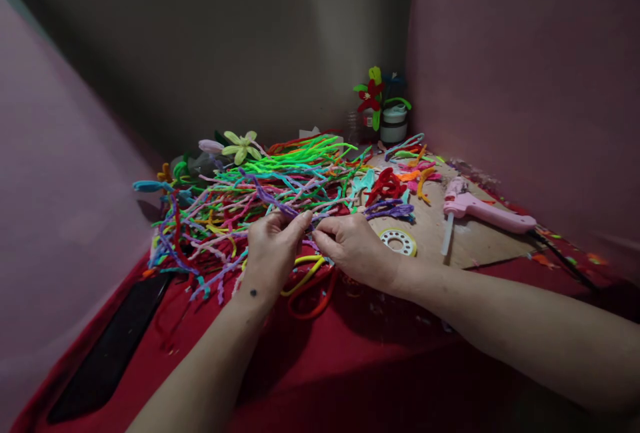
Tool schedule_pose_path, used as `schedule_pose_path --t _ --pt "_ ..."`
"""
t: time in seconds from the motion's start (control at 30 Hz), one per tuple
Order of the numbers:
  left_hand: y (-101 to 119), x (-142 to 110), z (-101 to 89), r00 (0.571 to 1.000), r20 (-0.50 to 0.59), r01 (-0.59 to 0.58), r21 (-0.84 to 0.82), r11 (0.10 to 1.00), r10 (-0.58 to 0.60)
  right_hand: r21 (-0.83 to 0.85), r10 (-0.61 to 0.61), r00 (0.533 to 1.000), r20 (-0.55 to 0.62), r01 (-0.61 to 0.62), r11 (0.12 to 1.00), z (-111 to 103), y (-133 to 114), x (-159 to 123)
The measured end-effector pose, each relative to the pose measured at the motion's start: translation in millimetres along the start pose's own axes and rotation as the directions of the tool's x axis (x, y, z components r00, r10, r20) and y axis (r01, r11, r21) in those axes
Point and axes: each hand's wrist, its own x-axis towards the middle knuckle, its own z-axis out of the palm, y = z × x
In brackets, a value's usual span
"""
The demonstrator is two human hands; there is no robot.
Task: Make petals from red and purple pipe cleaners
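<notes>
My left hand is closed in a pinch on a purple pipe cleaner, which sticks up to the left above the knuckles. Close by on the right, my right hand pinches with thumb and forefinger near the same spot; its fingertips almost meet those of the left. What lies between the fingertips is too small to make out. Behind and under both hands spreads a heap of coloured pipe cleaners. A yellow pipe cleaner and a red loop lie just below the hands.
A pink glue gun rests on a cardboard sheet, beside a white and yellow spool. Purple pieces and red pieces lie nearby. Pipe-cleaner flowers stand at the back. A black phone-like slab lies front left on red cloth.
</notes>
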Motion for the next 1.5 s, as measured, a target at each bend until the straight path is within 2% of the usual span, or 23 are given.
schedule_pose_path --t 0.07,0.1,0.17,0.23,0.3,0.4,0.5,0.7,0.83,0.93,1.03,1.13,1.2,1.33,1.5 --pt "-2 1 -0.5 1.000 0.001 0.001 -0.042 0.999 -0.001 0.146 0.114 0.991 0.068 -0.123 0.982 -2 -2 1" --pt "-3 1 -0.8 1.000 0.017 0.008 -0.080 0.997 -0.007 0.255 0.180 0.974 0.138 -0.210 0.944 -3 -2 2" --pt "-4 2 -1.5 0.997 0.066 0.034 -0.154 0.988 -0.024 0.448 0.274 0.918 0.288 -0.382 0.809 -4 -2 4" --pt "-4 3 -2.6 0.995 0.094 0.062 -0.184 0.981 -0.045 0.520 0.321 0.885 0.339 -0.460 0.720 -3 -1 6" --pt "-3 5 -4.2 0.996 0.075 0.065 -0.180 0.982 -0.052 0.485 0.355 0.890 0.288 -0.455 0.747 -3 0 6" --pt "-4 9 -6.8 0.999 0.022 0.044 -0.169 0.985 -0.041 0.345 0.355 0.913 0.199 -0.405 0.847 -1 -1 5" --pt "-5 12 -8.3 0.998 0.043 0.063 -0.178 0.982 -0.056 0.229 0.324 0.929 0.177 -0.359 0.905 -1 -1 4" --pt "1 9 -9.0 0.995 0.038 0.093 -0.171 0.981 -0.088 0.065 0.143 0.985 0.099 -0.150 0.987 0 1 0" --pt "3 9 -9.5 0.996 0.037 0.084 -0.160 0.984 -0.079 -0.079 0.011 0.998 0.059 -0.006 0.997 0 1 -3" --pt "1 10 -10.1 0.998 0.014 0.068 -0.137 0.988 -0.066 -0.048 0.051 0.997 0.058 -0.048 0.998 2 3 -4" --pt "-1 11 -10.7 0.993 0.051 0.115 -0.159 0.981 -0.108 0.105 0.117 0.988 0.101 -0.127 0.986 4 5 -2" --pt "-3 11 -10.7 0.980 0.126 0.178 -0.200 0.963 -0.154 0.322 0.113 0.978 0.176 -0.166 0.932 5 6 0" --pt "-3 10 -10.3 0.971 0.172 0.200 -0.221 0.955 -0.164 0.425 0.164 0.960 0.227 -0.249 0.870 5 4 1" --pt "-5 11 -10.8 0.973 0.215 0.140 -0.264 0.954 -0.083 0.532 0.342 0.891 0.299 -0.453 0.715 1 0 3" --pt "-7 12 -10.2 0.968 0.237 0.162 -0.312 0.936 -0.089 0.658 0.333 0.855 0.398 -0.519 0.545 0 2 4"
